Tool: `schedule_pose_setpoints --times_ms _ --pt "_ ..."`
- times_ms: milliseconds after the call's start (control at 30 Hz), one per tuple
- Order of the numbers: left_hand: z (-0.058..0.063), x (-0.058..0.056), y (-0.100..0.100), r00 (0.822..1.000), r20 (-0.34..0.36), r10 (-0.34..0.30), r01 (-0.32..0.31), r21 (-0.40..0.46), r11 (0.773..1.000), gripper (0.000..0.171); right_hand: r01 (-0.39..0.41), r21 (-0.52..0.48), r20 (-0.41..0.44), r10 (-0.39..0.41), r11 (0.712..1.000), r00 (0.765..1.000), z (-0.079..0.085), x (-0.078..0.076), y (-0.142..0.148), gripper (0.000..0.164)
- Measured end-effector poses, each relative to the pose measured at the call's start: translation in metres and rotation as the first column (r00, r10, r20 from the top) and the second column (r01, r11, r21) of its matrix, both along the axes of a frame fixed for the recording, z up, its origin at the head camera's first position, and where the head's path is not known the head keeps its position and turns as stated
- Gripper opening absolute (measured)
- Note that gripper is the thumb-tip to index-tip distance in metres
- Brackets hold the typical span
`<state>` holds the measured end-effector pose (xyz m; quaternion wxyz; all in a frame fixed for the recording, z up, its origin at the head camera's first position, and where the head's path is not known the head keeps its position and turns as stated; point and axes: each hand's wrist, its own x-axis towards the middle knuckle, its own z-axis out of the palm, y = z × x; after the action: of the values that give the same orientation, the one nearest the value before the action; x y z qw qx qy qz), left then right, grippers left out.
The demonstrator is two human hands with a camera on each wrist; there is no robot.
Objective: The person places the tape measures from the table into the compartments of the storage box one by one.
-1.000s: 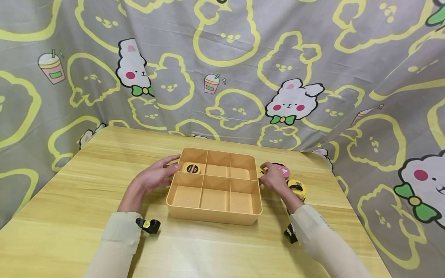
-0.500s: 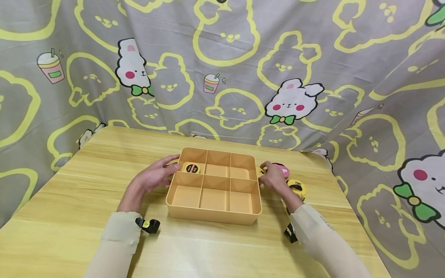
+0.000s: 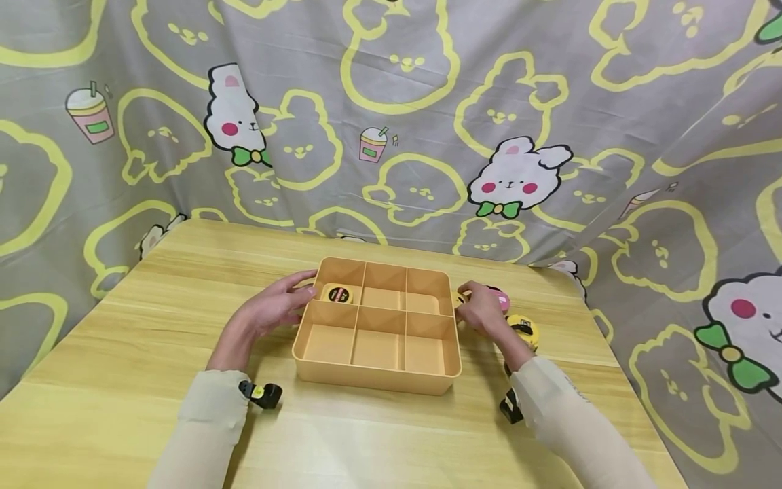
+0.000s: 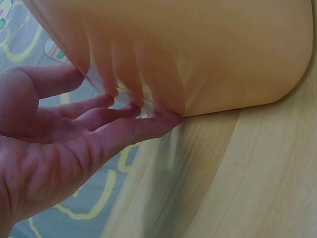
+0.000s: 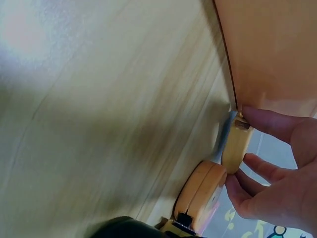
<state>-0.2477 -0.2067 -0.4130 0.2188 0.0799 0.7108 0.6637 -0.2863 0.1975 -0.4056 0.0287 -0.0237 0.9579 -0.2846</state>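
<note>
An orange six-compartment box point(image 3: 375, 377) stands on the wooden table. In its back left compartment lies a small yellow tape measure point(image 3: 338, 295) with a black round label. My left hand point(image 3: 275, 309) touches the box's left side; in the left wrist view its fairly straight fingers point(image 4: 148, 126) rest against the outer wall, with the thumb at the rim. Beside the box's right wall, my right hand point(image 3: 482, 311) pinches another small yellow tape measure point(image 5: 237, 148) between thumb and fingers. The hand covers most of it in the head view.
A pink tape measure point(image 3: 502, 299) lies just beyond the right hand. A larger yellow and black tape measure point(image 3: 525, 330) sits near the right wrist, partly hidden by the forearm. A patterned grey curtain point(image 3: 415, 136) hangs behind the table point(image 3: 360, 441).
</note>
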Motion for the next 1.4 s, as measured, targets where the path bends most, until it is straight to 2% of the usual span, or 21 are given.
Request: schedule_pose_setpoints --times_ms 200,367,600,900,1400 --pt "-0.001 -0.001 -0.002 1.0 -0.003 -0.006 0.006 -0.002 1.0 0.063 0.024 -0.011 0.026 -0.024 1.0 0.999 0.007 0.002 0.002 0.062" --pt "-0.003 0.0 -0.003 1.0 -0.013 -0.007 0.007 -0.007 1.0 0.065 0.034 0.044 0.01 -0.034 0.998 0.999 0.012 0.002 0.004 0.062" --pt "-0.003 0.001 -0.003 1.0 -0.009 0.002 -0.002 -0.007 1.0 0.065 0.042 0.005 0.005 -0.042 0.999 0.999 0.022 0.001 0.006 0.065" --pt "-0.002 0.001 -0.003 1.0 -0.004 0.001 -0.001 -0.003 1.0 0.063 0.053 0.015 0.011 -0.053 0.999 0.999 0.039 0.001 0.007 0.074" --pt "-0.001 0.0 -0.003 1.0 -0.016 -0.012 0.012 0.002 1.0 0.065 0.043 -0.022 -0.013 -0.043 0.999 0.999 0.057 0.003 0.004 0.07"
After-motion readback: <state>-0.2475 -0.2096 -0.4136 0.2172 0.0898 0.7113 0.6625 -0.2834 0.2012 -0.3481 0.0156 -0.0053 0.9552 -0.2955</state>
